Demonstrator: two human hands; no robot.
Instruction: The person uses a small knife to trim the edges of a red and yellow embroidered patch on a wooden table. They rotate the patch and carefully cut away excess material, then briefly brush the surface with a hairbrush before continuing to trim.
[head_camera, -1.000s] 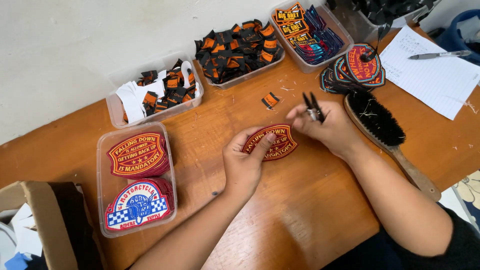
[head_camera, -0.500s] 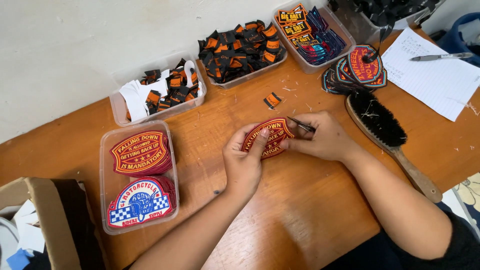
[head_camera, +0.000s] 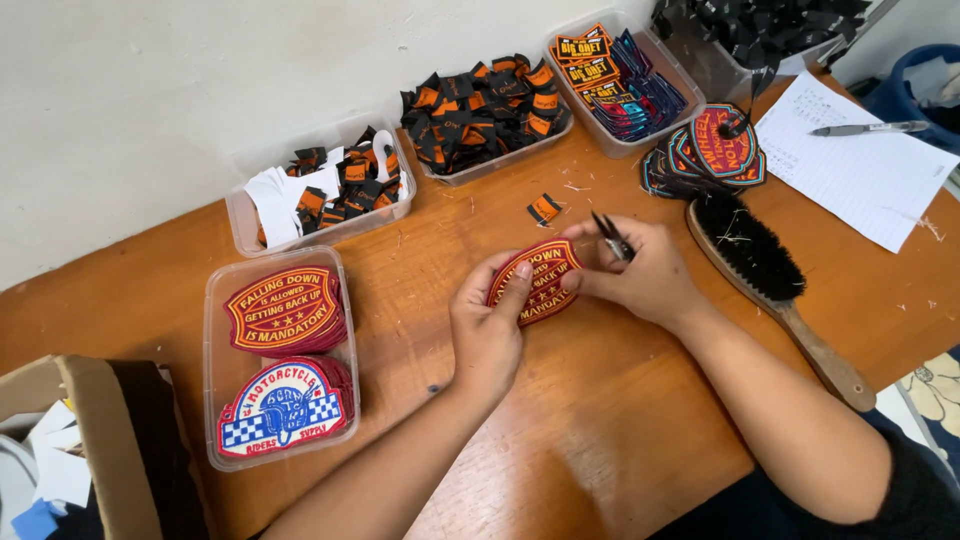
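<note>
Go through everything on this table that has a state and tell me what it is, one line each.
red patch: held flat between both hands
left hand: gripping patch
right hand: gripping patch, holding snips
snips: closed
brush: lying bristles up
pen: lying on paper
patch tub: open, lidless

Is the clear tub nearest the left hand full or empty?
Partly full. The clear tub holds two stacks of embroidered patches, a red one and a checkered one, lying flat inside; no lid is on it.
</note>
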